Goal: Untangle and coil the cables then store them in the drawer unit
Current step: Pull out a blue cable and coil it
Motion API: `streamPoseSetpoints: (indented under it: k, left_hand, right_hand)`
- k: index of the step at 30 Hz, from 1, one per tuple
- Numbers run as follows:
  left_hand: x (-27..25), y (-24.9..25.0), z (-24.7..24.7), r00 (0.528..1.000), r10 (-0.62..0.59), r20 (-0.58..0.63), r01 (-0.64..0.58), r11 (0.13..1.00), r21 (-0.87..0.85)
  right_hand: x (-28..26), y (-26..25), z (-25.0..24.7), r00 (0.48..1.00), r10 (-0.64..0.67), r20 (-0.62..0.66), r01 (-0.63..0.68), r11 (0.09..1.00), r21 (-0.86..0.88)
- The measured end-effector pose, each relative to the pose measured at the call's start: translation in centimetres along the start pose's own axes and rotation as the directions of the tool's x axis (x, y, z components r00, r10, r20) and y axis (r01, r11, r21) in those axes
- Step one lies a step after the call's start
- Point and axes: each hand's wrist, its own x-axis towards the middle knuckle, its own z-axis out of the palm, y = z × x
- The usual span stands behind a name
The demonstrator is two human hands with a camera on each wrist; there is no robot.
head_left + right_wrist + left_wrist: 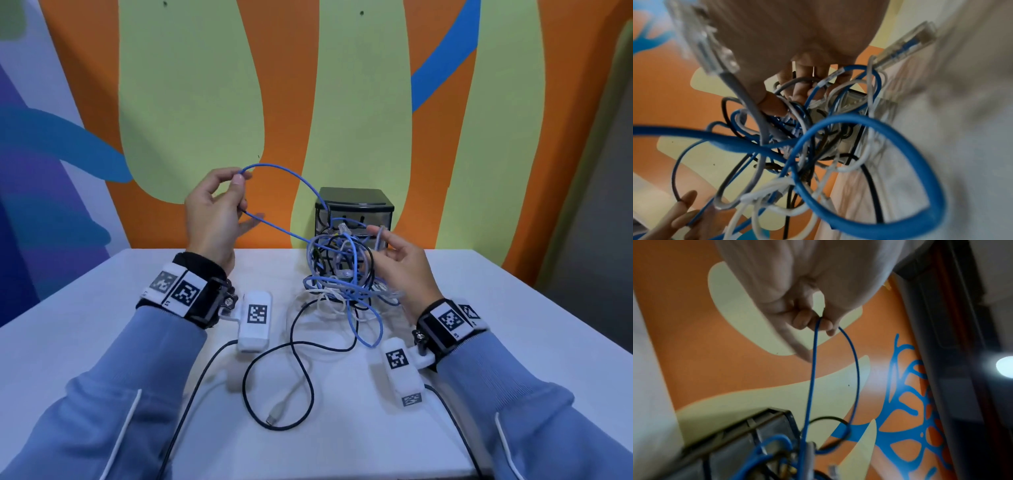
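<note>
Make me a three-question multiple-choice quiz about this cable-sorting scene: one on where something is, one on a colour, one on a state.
1. Where does the drawer unit stand?
A. at the table's far edge by the wall
B. on the floor
C. beside the person's elbow

2. What colour is the cable loop lifted by the left hand?
A. red
B. blue
C. green

3. What state is the cable bundle at the right hand in?
A. neatly coiled
B. shut in a drawer
C. tangled

Answers: 1 A, it stands against the painted wall; 2 B, fingers pinch a blue loop; 3 C, cables cross in knots.
</note>
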Motion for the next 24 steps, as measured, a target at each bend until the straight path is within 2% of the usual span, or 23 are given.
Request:
streamPoseSetpoints:
  k: [3,5,6,9,13,16,19,21,24]
  left_hand:
    - [0.9,-0.1,-0.8,0.986,0.055,-0.156,-0.063,0.997,-0.045]
    - [2.3,-0.5,-2.6,0.963,0.132,-0.234,-0.128,0.991,0.029]
    - [2.9,-0.8,-3.4,0.961,0.157,-0.228,-0.144,0.987,0.074]
    - [2.9,-1.7,-3.7,0.981,0.143,-0.13,-0.111,0.968,0.225]
    - [1.9,-1.9,-2.7,1.0,0.003,-0.006,0.0,0.917,0.398]
    - [1.2,-1.1,-2.3,0.996,-0.003,0.089,-0.04,0.876,0.481]
    - [0.1,0.2,-1.5,0.957,0.027,0.29,-0.135,0.922,0.362]
    - [-0.6,0.7,-0.7,0.902,0.024,0.432,-0.187,0.922,0.34]
    - [-1.6,0.1,0.0,0.843,-0.009,0.538,-0.319,0.796,0.514]
  right_hand:
    - [0.6,-0.2,-0.6,0.997,0.0,-0.077,-0.001,1.0,-0.015]
    - [0.9,-0.2,-1.3,0.992,0.016,-0.122,-0.018,1.0,-0.015]
    - [0.9,-0.2,-1.6,0.993,0.011,-0.118,-0.012,1.0,-0.011]
    - [0.4,0.0,-1.4,0.998,-0.052,-0.038,0.05,0.997,-0.052]
    - [0.3,0.1,-1.0,0.997,-0.083,-0.004,0.083,0.996,-0.031]
    - [0.5,0.3,-1.1,0.997,-0.079,0.009,0.079,0.995,-0.052]
    - [0.5,0.3,-1.0,0.998,-0.064,0.027,0.065,0.996,-0.057]
    - [0.4,0.1,-1.0,0.997,-0.067,0.038,0.069,0.996,-0.05]
    - [-0.1,-0.7,-0.8,0.996,-0.07,0.055,0.072,0.997,-0.023]
